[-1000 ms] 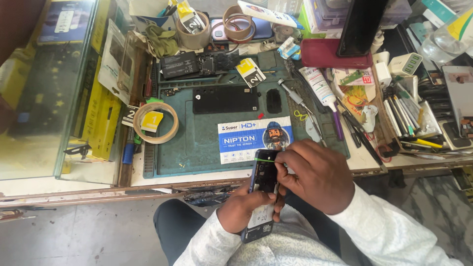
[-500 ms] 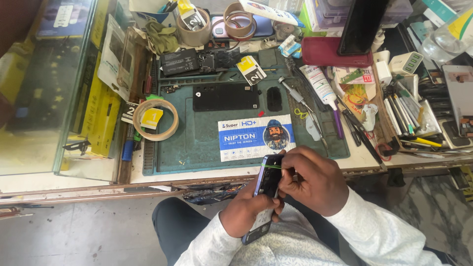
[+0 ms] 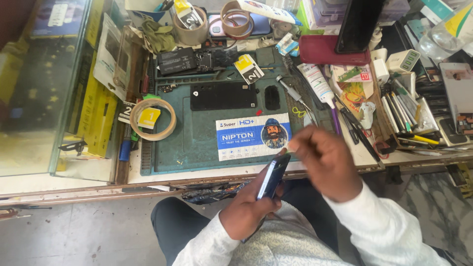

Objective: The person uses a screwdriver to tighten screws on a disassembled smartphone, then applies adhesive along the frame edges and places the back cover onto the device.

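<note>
Left hand [image 3: 246, 212] wraps a dark phone [image 3: 272, 176] from below, fingers curled round its lower half, the thing tilted on edge over the person's lap, just off the near edge of the worktop [image 3: 148, 172]. Only a narrow side and part of the glossy face show.

Right hand [image 3: 325, 160] hangs just beside the phone's upper end, apart from it, motion-blurred. Fingers drawn loosely together towards the thumb; whether they pinch anything small, cannot tell.

Handling, judged from looks: phone thin, stiff, light enough for one hand. Smooth glass face likely slippery and the fragile part. Safest hold is by the long side edges, as the left hand has it, palm supporting the back; not by the face or by one corner. Held over the lap, a slip would fall onto clothing, not onto the floor.

On the worktop:
- green work mat [image 3: 197, 143], with a flat blue-and-white packet [image 3: 252, 136] lying near its front edge, near the phone's top.
- black rectangular panel [image 3: 223, 95] further back on the mat.
- roll of tape [image 3: 152, 119] at the mat's left edge.
- white tube [image 3: 318, 83] and a cluster of hand tools [image 3: 399, 106] to the right, well apart from both hands.
</note>
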